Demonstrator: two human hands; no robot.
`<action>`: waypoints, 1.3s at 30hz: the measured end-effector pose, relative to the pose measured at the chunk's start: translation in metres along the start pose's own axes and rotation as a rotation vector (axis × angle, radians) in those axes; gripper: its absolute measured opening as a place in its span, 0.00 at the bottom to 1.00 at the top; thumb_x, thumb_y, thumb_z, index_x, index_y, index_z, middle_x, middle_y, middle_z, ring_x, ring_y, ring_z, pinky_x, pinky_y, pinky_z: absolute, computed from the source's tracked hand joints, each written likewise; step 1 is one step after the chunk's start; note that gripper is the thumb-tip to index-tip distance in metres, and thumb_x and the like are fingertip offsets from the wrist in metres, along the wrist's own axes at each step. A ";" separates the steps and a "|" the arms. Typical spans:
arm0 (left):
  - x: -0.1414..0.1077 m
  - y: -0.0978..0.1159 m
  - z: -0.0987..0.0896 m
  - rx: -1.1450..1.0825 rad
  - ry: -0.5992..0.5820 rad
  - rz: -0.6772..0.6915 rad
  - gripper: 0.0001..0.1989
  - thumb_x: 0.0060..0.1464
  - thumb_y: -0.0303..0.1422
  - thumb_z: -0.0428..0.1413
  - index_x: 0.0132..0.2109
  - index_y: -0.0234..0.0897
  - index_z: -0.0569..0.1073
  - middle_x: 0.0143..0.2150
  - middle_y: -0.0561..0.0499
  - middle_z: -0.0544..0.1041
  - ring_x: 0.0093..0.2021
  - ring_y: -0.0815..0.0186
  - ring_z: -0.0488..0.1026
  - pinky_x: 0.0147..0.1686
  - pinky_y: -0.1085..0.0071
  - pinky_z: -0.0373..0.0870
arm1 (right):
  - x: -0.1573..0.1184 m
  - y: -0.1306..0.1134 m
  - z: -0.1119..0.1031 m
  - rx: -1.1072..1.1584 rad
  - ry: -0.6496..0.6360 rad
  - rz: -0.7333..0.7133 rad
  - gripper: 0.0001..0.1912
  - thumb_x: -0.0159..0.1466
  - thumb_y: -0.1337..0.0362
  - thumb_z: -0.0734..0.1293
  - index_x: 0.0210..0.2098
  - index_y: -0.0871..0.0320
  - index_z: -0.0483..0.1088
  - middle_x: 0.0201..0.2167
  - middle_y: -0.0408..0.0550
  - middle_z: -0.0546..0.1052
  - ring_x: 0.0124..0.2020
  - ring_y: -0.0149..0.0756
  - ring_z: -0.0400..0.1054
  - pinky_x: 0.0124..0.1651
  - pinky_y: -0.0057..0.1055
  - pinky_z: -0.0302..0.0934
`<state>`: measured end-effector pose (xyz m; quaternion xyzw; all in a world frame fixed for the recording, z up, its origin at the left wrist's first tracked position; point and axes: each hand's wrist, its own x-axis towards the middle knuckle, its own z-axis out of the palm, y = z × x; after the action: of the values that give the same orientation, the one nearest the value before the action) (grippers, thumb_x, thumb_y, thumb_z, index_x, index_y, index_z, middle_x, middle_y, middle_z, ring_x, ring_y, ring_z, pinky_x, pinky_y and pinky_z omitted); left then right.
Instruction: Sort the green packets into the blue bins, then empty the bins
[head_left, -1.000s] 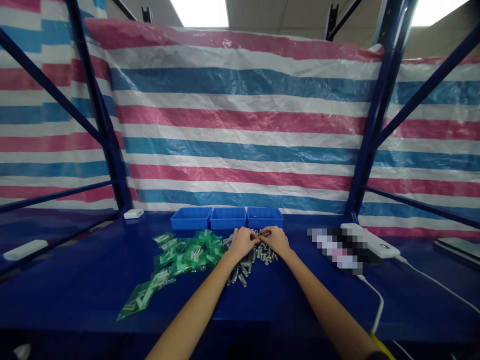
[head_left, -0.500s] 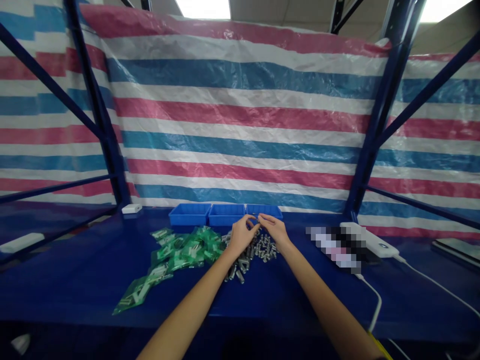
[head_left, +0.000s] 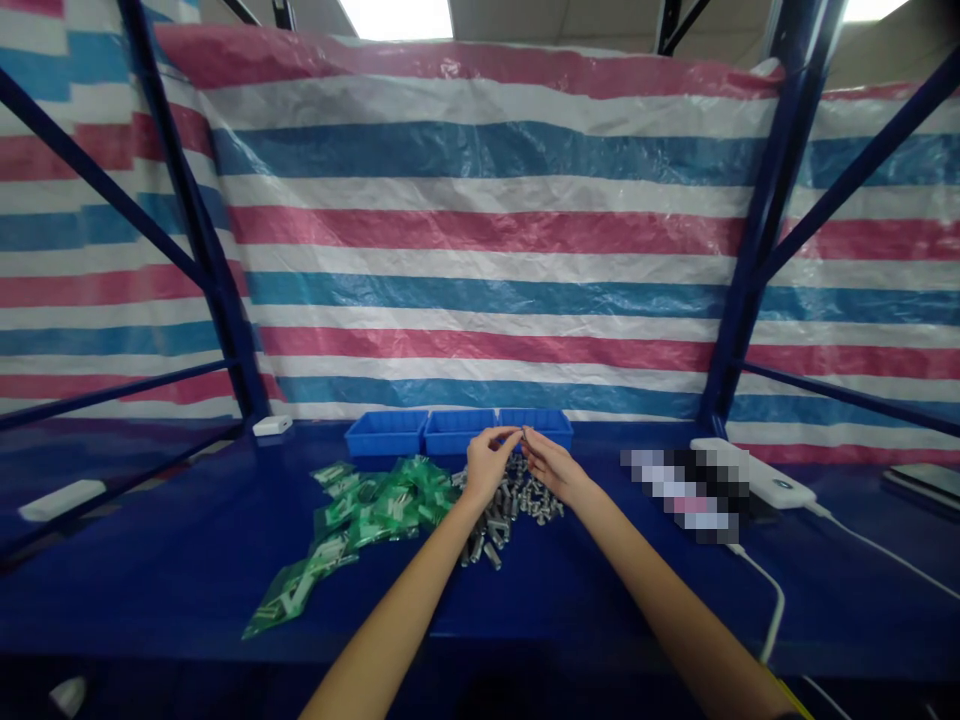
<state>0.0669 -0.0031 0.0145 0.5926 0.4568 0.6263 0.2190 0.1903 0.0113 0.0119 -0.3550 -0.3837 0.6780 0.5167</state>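
Observation:
Fingertip to fingertip, my left hand [head_left: 487, 465] and my right hand [head_left: 551, 465] meet above a pile of small metal parts. Both are closed in a pinch around a small metal part [head_left: 523, 433], mostly hidden by the fingers. Under and between the hands lie loose metal cylinders [head_left: 491, 553] and smaller metal pieces [head_left: 541, 505]. Left of the pile is a heap of green plastic bags [head_left: 397, 500] with metal and white pieces inside. Just behind the hands stand three blue bins in a row: left [head_left: 386, 447], middle [head_left: 459, 445] and right [head_left: 559, 432].
On the right of the blue table [head_left: 592, 610] lie a blurred-out phone [head_left: 686, 500] and a white power bank [head_left: 757, 475] with white cables [head_left: 776, 610]. A small white box [head_left: 271, 426] sits back left. Blue rack posts [head_left: 739, 290] and striped sheeting [head_left: 480, 230] enclose the table.
The view has shifted slightly, so the table items appear a little further right. My fingertips have drawn closer together around the small metal part.

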 end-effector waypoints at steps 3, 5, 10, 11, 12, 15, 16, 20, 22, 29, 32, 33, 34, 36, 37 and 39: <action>-0.001 0.000 0.000 -0.041 -0.025 -0.071 0.14 0.47 0.40 0.56 0.36 0.36 0.79 0.35 0.47 0.79 0.36 0.62 0.72 0.39 0.68 0.66 | -0.003 0.000 0.003 0.044 -0.027 0.017 0.08 0.53 0.65 0.71 0.35 0.51 0.75 0.30 0.41 0.78 0.30 0.27 0.70 0.30 0.22 0.60; -0.002 0.000 0.001 -0.087 -0.058 -0.129 0.15 0.48 0.41 0.56 0.35 0.35 0.79 0.34 0.47 0.79 0.37 0.62 0.72 0.40 0.67 0.66 | -0.003 0.000 0.004 0.054 -0.037 0.024 0.10 0.53 0.66 0.71 0.36 0.51 0.74 0.28 0.41 0.77 0.28 0.27 0.69 0.29 0.21 0.60; -0.004 0.003 0.003 -0.194 -0.036 -0.234 0.14 0.45 0.40 0.58 0.35 0.35 0.79 0.31 0.48 0.78 0.35 0.63 0.72 0.38 0.69 0.67 | -0.001 0.003 0.003 0.069 -0.084 0.024 0.12 0.53 0.66 0.71 0.38 0.50 0.74 0.24 0.39 0.75 0.25 0.25 0.67 0.26 0.20 0.58; -0.004 0.003 0.003 -0.207 -0.026 -0.243 0.13 0.45 0.40 0.58 0.35 0.35 0.79 0.32 0.48 0.78 0.35 0.64 0.72 0.37 0.70 0.67 | -0.001 0.004 0.003 0.064 -0.094 0.013 0.12 0.53 0.66 0.71 0.38 0.50 0.75 0.23 0.39 0.75 0.24 0.25 0.67 0.26 0.20 0.58; -0.004 0.003 0.003 -0.213 -0.018 -0.244 0.13 0.45 0.39 0.58 0.35 0.35 0.78 0.32 0.48 0.78 0.34 0.64 0.72 0.36 0.70 0.67 | 0.000 0.004 0.002 0.058 -0.099 0.001 0.12 0.53 0.66 0.71 0.38 0.51 0.75 0.24 0.40 0.75 0.24 0.25 0.67 0.26 0.20 0.58; -0.003 0.000 0.004 -0.175 -0.001 -0.206 0.13 0.46 0.39 0.57 0.35 0.34 0.78 0.34 0.48 0.78 0.34 0.65 0.72 0.36 0.71 0.67 | 0.003 0.007 0.001 0.033 -0.059 -0.043 0.13 0.50 0.64 0.71 0.38 0.52 0.76 0.26 0.42 0.77 0.26 0.27 0.68 0.27 0.21 0.59; -0.003 -0.001 0.004 -0.136 0.000 -0.183 0.13 0.46 0.38 0.56 0.35 0.34 0.78 0.34 0.48 0.78 0.34 0.65 0.72 0.36 0.71 0.67 | 0.004 0.008 0.001 0.013 -0.036 -0.071 0.14 0.50 0.63 0.72 0.37 0.53 0.76 0.28 0.43 0.78 0.28 0.28 0.68 0.28 0.22 0.59; -0.003 -0.004 0.002 0.168 0.008 -0.058 0.11 0.50 0.37 0.54 0.34 0.34 0.77 0.32 0.48 0.77 0.34 0.66 0.71 0.37 0.71 0.66 | 0.008 0.012 -0.001 -0.175 0.051 -0.255 0.19 0.47 0.55 0.72 0.36 0.57 0.77 0.33 0.47 0.79 0.30 0.33 0.70 0.29 0.26 0.61; -0.004 -0.004 0.001 0.337 0.004 0.009 0.11 0.52 0.36 0.53 0.33 0.34 0.77 0.31 0.49 0.75 0.33 0.67 0.70 0.36 0.71 0.65 | 0.010 0.015 -0.001 -0.278 0.076 -0.361 0.19 0.46 0.53 0.71 0.34 0.59 0.77 0.33 0.48 0.79 0.32 0.36 0.71 0.32 0.28 0.63; -0.014 0.002 0.002 0.784 -0.184 0.096 0.17 0.60 0.38 0.44 0.36 0.37 0.76 0.37 0.47 0.74 0.41 0.62 0.70 0.43 0.65 0.63 | 0.018 0.017 -0.009 -0.480 0.142 -0.605 0.18 0.51 0.51 0.67 0.30 0.61 0.77 0.29 0.50 0.79 0.29 0.39 0.73 0.36 0.33 0.66; -0.019 0.003 0.003 0.906 -0.337 0.109 0.16 0.57 0.41 0.47 0.38 0.38 0.76 0.40 0.46 0.75 0.46 0.56 0.68 0.48 0.58 0.59 | 0.023 0.015 -0.018 -0.501 0.257 -0.592 0.19 0.51 0.50 0.67 0.28 0.61 0.76 0.27 0.51 0.79 0.26 0.39 0.72 0.33 0.32 0.66; -0.020 0.002 0.003 0.927 -0.383 0.115 0.15 0.56 0.41 0.49 0.39 0.38 0.75 0.40 0.46 0.75 0.47 0.55 0.68 0.48 0.57 0.59 | 0.025 0.015 -0.021 -0.499 0.293 -0.580 0.19 0.51 0.50 0.67 0.28 0.61 0.75 0.26 0.51 0.79 0.25 0.39 0.72 0.32 0.32 0.66; -0.021 0.002 0.004 0.941 -0.419 0.119 0.14 0.55 0.40 0.50 0.40 0.38 0.75 0.40 0.46 0.75 0.46 0.55 0.68 0.48 0.56 0.59 | 0.027 0.014 -0.024 -0.491 0.323 -0.568 0.19 0.50 0.50 0.67 0.27 0.61 0.75 0.25 0.51 0.79 0.24 0.39 0.72 0.32 0.32 0.66; -0.022 0.002 0.004 0.964 -0.453 0.113 0.11 0.54 0.38 0.51 0.38 0.39 0.76 0.39 0.47 0.76 0.46 0.56 0.68 0.48 0.57 0.58 | 0.030 0.013 -0.029 -0.461 0.356 -0.552 0.19 0.49 0.50 0.68 0.25 0.61 0.75 0.24 0.51 0.78 0.24 0.39 0.72 0.30 0.32 0.66; -0.022 0.001 0.004 0.974 -0.453 0.105 0.10 0.54 0.36 0.51 0.37 0.39 0.76 0.39 0.47 0.76 0.45 0.57 0.69 0.48 0.57 0.58 | 0.031 0.012 -0.031 -0.447 0.364 -0.548 0.19 0.48 0.50 0.69 0.25 0.62 0.75 0.24 0.52 0.78 0.24 0.40 0.72 0.30 0.32 0.66; -0.022 0.000 0.004 0.988 -0.442 0.091 0.10 0.55 0.34 0.49 0.35 0.39 0.75 0.38 0.48 0.76 0.44 0.58 0.69 0.48 0.58 0.58 | 0.032 0.009 -0.033 -0.427 0.379 -0.535 0.19 0.48 0.51 0.70 0.26 0.63 0.75 0.23 0.52 0.78 0.24 0.41 0.73 0.29 0.32 0.67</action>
<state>0.0757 -0.0197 0.0024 0.7619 0.6136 0.2061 -0.0222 0.2084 0.0461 -0.0142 -0.4610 -0.4927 0.3469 0.6515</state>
